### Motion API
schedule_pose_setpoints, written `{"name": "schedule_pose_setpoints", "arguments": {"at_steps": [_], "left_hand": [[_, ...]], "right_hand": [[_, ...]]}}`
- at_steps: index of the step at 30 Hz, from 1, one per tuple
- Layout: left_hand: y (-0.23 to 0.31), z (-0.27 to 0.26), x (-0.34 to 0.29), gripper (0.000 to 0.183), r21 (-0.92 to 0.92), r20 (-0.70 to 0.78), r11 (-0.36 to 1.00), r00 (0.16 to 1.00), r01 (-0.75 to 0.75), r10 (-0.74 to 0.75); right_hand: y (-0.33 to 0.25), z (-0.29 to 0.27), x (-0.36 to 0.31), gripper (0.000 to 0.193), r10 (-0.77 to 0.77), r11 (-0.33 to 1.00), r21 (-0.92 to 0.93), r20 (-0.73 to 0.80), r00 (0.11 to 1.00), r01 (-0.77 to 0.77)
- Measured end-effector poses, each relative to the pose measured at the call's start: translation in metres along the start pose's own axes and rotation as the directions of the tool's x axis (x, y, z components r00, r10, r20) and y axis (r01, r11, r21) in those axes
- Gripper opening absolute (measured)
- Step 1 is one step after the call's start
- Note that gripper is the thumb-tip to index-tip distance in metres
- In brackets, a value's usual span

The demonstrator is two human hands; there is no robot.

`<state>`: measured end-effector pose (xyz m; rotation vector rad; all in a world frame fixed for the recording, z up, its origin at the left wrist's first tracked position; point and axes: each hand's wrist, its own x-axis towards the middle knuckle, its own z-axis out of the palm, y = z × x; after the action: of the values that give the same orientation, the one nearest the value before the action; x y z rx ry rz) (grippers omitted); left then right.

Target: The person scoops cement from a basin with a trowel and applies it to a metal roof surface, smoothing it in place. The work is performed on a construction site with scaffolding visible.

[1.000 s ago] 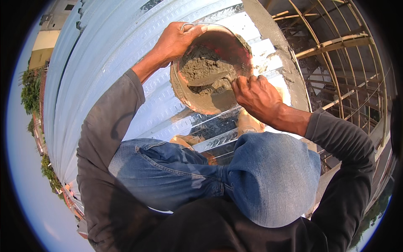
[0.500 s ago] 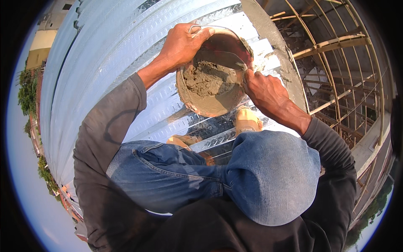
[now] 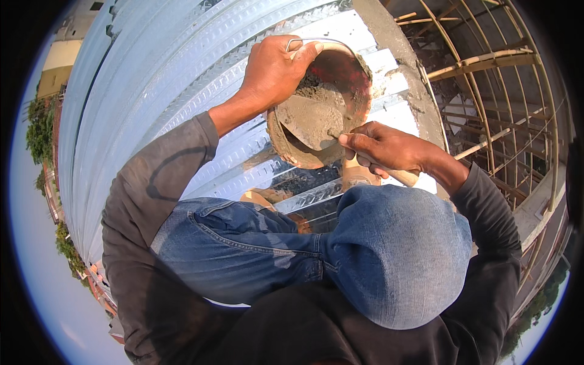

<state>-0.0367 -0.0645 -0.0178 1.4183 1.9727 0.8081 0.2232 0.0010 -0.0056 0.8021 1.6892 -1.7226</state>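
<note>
A round bucket [image 3: 359,76], caked with wet grey mortar and tilted toward me, rests over the ribbed metal sheeting. My left hand [image 3: 275,72] is closed on its far-left rim, by the thin wire handle [image 3: 331,41]. In my right hand [image 3: 392,147] is a trowel [image 3: 311,121], gripped by its pale handle. The mortar-smeared blade lies flat across the bucket's mouth, over the near-left part. Behind the blade some mortar [image 3: 311,80] shows inside; the blade hides the rest.
Shiny ribbed metal sheets [image 3: 152,91] spread left and ahead. A mortar-covered concrete edge [image 3: 404,67] runs along the right. Past it, bamboo scaffolding [image 3: 486,73] stands over a lower, open space. My bent knee [image 3: 401,255] and shoes [image 3: 359,175] are close below the bucket.
The trowel blade has turned and swung from the bucket's far-right inside to its near-left, now lying flat. My right hand has moved down and its grip has rotated. The bucket has shifted slightly right.
</note>
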Motion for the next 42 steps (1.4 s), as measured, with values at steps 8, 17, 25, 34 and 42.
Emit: {"name": "schedule_pose_setpoints", "arguments": {"at_steps": [8, 17, 25, 34, 42], "left_hand": [[0.008, 0.005, -0.017, 0.042, 0.103, 0.001, 0.986, 0.991, -0.134, 0.134], [0.007, 0.024, -0.012, 0.04, -0.03, -0.038, 0.99, 0.99, -0.136, 0.135], [-0.018, -0.01, 0.005, 0.037, -0.326, -0.093, 0.942, 0.989, 0.077, -0.113], [-0.006, 0.006, 0.005, 0.043, -0.231, -0.106, 0.972, 0.992, 0.043, -0.069], [0.018, 0.017, -0.004, 0.048, -0.014, -0.011, 0.995, 0.995, -0.101, 0.1]], "right_hand": [[0.036, -0.027, -0.008, 0.05, -0.215, 0.802, -0.597, -0.246, 0.945, 0.027], [0.07, 0.017, 0.045, 0.044, -0.492, 0.822, -0.386, -0.114, 0.863, 0.418], [0.044, 0.029, 0.024, 0.05, -0.36, 0.857, -0.464, -0.229, 0.904, 0.223], [0.029, 0.017, -0.003, 0.028, -0.49, 0.678, -0.735, -0.445, 0.75, 0.006], [0.052, 0.001, 0.006, 0.054, -0.278, 0.823, -0.564, -0.293, 0.915, 0.069]]}}
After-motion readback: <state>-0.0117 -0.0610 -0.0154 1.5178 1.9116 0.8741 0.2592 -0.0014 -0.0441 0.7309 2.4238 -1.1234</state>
